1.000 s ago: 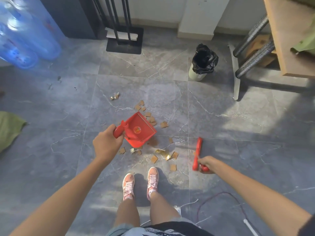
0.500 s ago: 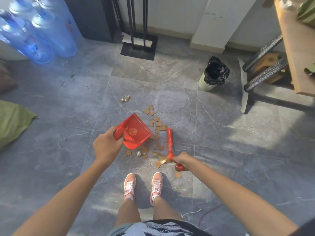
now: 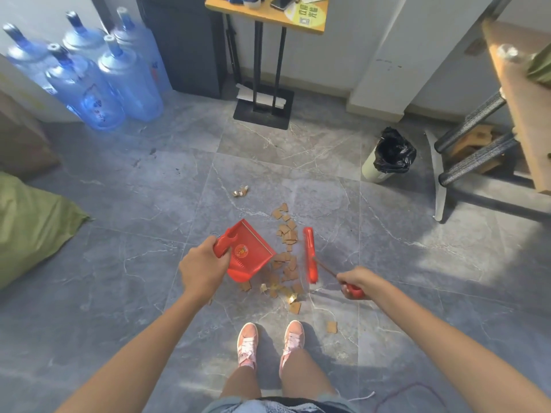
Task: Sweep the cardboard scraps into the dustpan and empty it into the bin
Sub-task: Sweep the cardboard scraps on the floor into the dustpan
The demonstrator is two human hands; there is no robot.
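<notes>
Left grip (image 3: pixel 202 271) round dustpan (image 3: pixel 252 253), scraps (image 3: pixel 288 234) beside

brush (image 3: pixel 310 254) blurred, green sack (image 3: pixel 29 228) cut off

Single head view, looking steeply down, standing height.

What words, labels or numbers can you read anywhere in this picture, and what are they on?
Yellow sticker on the small table: Chinese characters, too blurred to read.
Dustpan: round yellow emblem, too small to read.
Water bottles: blue and red print, blurred.
Nothing reads clearly.
</notes>
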